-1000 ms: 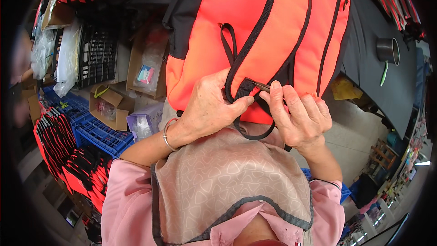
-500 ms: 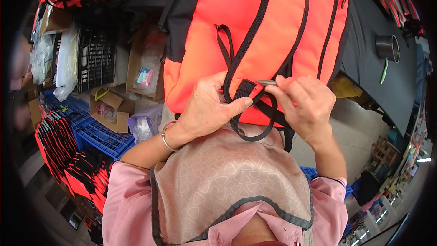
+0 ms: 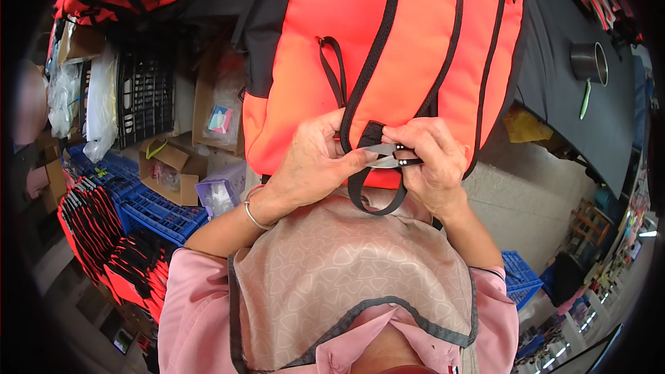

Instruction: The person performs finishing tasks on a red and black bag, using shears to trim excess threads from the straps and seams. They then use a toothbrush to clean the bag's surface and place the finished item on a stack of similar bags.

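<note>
Landmark piece: backpack (image 3: 346, 34), orange-red with black side, before the wearer.
Shoulder strap (image 3: 415, 48): orange, black-edged, running down the backpack's face to its near end.
Webbing loop (image 3: 355, 194): black, hanging at the backpack's near edge.
Left hand (image 3: 315, 156): at the backpack's near end, pinching the shoulder strap's lower tip; fingers partly hidden.
Right hand (image 3: 438, 166): near end of the backpack, grasping snips by their dark handles.
Snips (image 3: 382, 163): blades parted, beside the left thumb.
Metal cup (image 3: 589, 62): right of the backpack, on dark table (image 3: 603, 138).
Blue crate (image 3: 163, 209): left of the backpack, lower down.
</note>
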Available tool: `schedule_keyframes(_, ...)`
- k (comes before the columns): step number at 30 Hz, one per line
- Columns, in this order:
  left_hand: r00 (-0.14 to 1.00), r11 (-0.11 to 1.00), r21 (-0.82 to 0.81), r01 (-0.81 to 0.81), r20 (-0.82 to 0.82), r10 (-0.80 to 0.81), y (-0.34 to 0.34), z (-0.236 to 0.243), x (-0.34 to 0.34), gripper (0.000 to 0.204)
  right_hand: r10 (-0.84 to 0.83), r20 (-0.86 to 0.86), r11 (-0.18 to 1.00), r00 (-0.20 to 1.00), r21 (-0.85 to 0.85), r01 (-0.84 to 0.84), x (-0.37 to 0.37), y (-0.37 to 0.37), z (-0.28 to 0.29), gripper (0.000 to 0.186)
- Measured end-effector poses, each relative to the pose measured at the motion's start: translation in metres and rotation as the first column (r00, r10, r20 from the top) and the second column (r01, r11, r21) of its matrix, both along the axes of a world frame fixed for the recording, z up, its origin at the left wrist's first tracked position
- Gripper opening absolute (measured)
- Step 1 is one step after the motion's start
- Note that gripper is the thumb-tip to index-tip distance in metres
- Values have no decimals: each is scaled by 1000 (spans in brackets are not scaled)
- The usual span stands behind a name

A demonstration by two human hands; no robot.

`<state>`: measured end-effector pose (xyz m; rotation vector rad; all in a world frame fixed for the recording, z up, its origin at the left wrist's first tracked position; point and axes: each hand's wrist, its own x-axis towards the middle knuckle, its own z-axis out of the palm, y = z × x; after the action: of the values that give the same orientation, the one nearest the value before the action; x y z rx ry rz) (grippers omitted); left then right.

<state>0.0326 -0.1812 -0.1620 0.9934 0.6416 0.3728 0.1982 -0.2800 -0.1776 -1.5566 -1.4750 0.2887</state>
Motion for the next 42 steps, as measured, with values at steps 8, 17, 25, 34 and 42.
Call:
schedule_keyframes(8, 999, 996, -83, 8, -30, -11, 4, 1, 1, 31, -60, -743, 975, 667, -188, -121, 31, -22, 7, 9)
schedule_keyframes(17, 1000, 998, -68, 14, 6, -13, 3, 2, 3, 33, -126, -269, 988, 955, -124, 95, 11, -9, 18, 40)
schedule_keyframes(25, 1000, 998, -63, -20, -18, 19, 6, -6, -1, 31, -28, -126, 989, 992, -147, 9, 11, -3, 11, 20)
schedule_keyframes(34, 1000, 996, -94, -8, 5, 9, 5, -3, 9, 29, -69, 14, 998, 998, 5, 68, 12, 2, 3, 30)
schedule_keyframes(42, 999, 998, -58, -15, -44, 13, 7, -8, 6, 29, -30, -123, 993, 992, -120, 16, 16, 3, 3, 17)
